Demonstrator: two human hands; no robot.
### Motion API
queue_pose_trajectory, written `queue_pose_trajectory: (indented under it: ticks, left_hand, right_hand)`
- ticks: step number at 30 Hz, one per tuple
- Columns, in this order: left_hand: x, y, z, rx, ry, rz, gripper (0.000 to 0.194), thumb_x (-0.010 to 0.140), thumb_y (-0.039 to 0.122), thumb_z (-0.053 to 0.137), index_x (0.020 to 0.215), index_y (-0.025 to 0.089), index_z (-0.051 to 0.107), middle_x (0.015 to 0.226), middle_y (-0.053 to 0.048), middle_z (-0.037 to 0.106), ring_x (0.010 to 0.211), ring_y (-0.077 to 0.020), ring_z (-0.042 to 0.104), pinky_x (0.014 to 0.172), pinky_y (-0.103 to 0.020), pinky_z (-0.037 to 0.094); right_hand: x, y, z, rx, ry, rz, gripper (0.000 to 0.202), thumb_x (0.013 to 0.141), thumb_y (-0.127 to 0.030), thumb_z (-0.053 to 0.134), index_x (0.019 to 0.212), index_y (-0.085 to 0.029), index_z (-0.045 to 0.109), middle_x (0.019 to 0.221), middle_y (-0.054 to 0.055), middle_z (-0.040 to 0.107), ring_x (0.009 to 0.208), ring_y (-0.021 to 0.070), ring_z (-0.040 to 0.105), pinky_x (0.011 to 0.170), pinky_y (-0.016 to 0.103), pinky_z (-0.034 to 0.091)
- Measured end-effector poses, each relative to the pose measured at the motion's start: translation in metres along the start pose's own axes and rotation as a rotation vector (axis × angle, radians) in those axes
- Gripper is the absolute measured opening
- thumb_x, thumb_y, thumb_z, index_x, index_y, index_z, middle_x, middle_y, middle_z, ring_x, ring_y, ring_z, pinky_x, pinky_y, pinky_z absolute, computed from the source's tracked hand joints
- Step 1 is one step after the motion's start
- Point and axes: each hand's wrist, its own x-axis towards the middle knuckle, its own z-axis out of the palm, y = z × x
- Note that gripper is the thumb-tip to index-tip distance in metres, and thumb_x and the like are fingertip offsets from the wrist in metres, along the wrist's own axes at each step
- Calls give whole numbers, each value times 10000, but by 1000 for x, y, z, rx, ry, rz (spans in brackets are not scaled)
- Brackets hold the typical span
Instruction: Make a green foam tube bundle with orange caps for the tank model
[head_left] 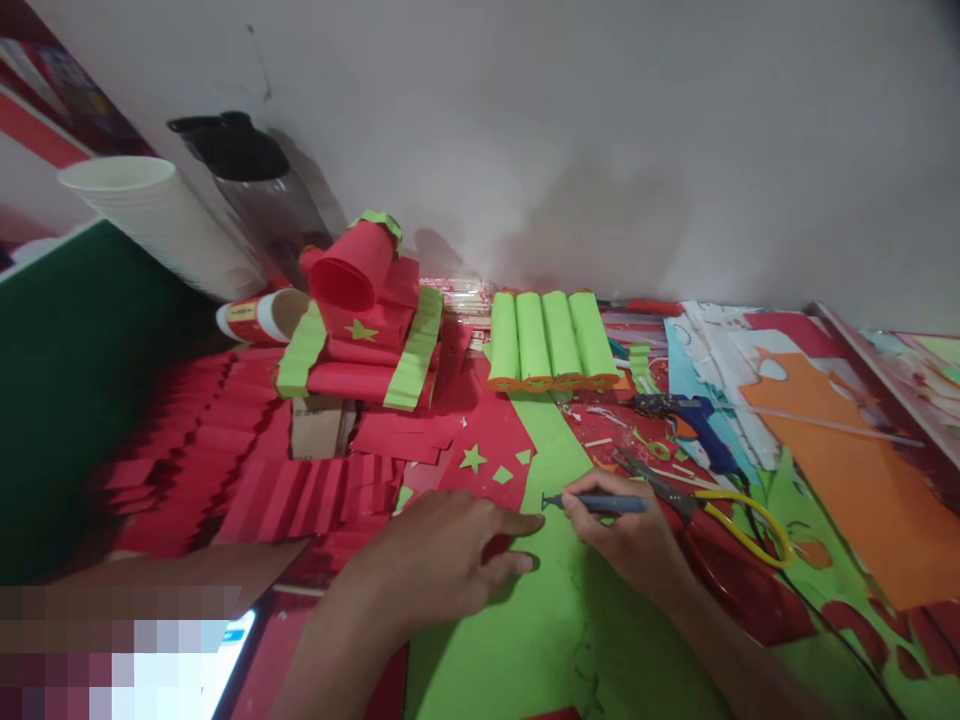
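My right hand (626,535) is closed around a dark grey marker pen (609,503), its tip touching a sheet of light green paper (495,660) by a small dark line. My left hand (457,545) lies on the same sheet, index finger and thumb stretched out and apart, the index fingertip close to the pen tip. Just beyond the left hand are a small green paper star (473,459) and a few green scraps (503,475) on red paper. Scissors with yellow handles (750,520) lie beside my right hand.
A red paper model tank (360,330) stands at the back left, near several green paper rolls (551,340). A blue glue gun (694,425) with its cord lies right. Stacked paper cups (150,220), a bottle (262,190), orange paper (855,480) and a lit screen (176,665) surround the work.
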Motion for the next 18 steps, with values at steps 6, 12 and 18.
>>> queue_pose_trajectory:
  ticks: [6,12,18]
  left_hand:
    - [0,2,-1,-9,3,-16,469,902,519,467,1295,319,626,1014,-101,747,861,-265,688,733,-324,469]
    - [0,0,0,-23,-1,-13,451,905,529,471,1297,360,615,1033,-83,746,838,-265,689,721,-330,461]
    - [0,0,0,-34,-2,-15,469,906,535,468,1301,331,618,1033,-91,745,874,-265,687,757,-335,466]
  right_hand:
    - [0,-3,1,1,-10,-16,167,824,-349,655,800,-193,711,699,23,710,594,155,625,508,222,461]
    - [0,-4,0,-2,-22,-7,150,823,-325,648,783,-188,693,679,13,689,579,141,593,504,220,439]
    - [-1,-2,-1,-6,-9,19,131,794,-262,647,689,-188,623,551,-31,572,483,105,466,458,217,373]
